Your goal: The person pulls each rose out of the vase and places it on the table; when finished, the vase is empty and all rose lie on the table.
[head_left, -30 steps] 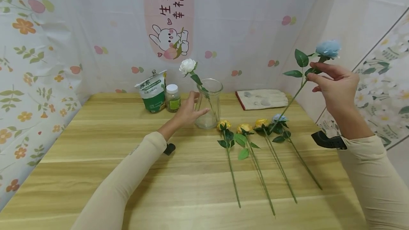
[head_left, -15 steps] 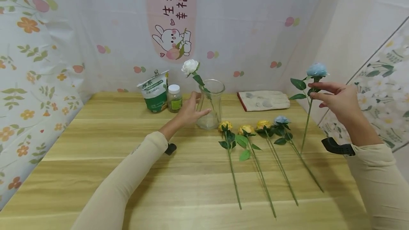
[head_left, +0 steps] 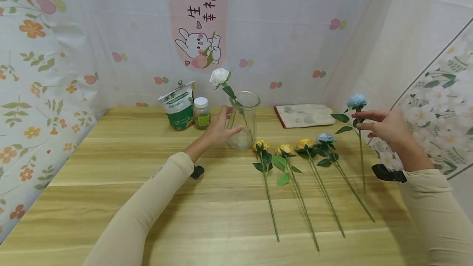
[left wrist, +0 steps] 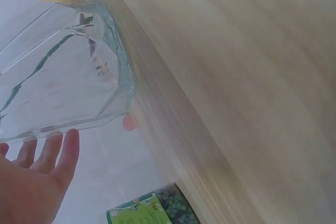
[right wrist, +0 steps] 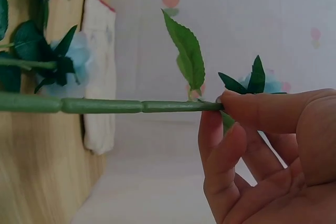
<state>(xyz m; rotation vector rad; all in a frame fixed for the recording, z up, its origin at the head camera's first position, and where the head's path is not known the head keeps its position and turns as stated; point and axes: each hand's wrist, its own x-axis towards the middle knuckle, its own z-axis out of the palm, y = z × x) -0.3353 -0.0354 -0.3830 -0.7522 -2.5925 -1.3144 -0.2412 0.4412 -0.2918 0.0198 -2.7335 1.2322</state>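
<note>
My left hand (head_left: 220,128) is at the left side of a clear glass vase (head_left: 248,124), thumb across its front. In the left wrist view, fairly straight fingers (left wrist: 67,156) touch the vase's side. One white rose (head_left: 219,76) leans out of the vase to the left. My right hand (head_left: 386,126) pinches a light blue rose (head_left: 356,101) just below its bloom. Its stem (right wrist: 105,105) hangs nearly upright; whether its end touches the table I cannot tell. Several yellow roses (head_left: 285,150) and another blue rose (head_left: 325,138) lie in a row right of the vase.
A green and white pouch (head_left: 179,108) and a lidded jar (head_left: 201,114) stand left of the vase. At the back right lies a folded white glove (head_left: 304,116) with a red edge. A patterned curtain (head_left: 288,36) hangs behind the wooden table (head_left: 122,192).
My right hand has lowered the blue rose, and its stem has swung from slanting across the lying flowers to nearly upright beside them. The left hand has stayed at the vase.
</note>
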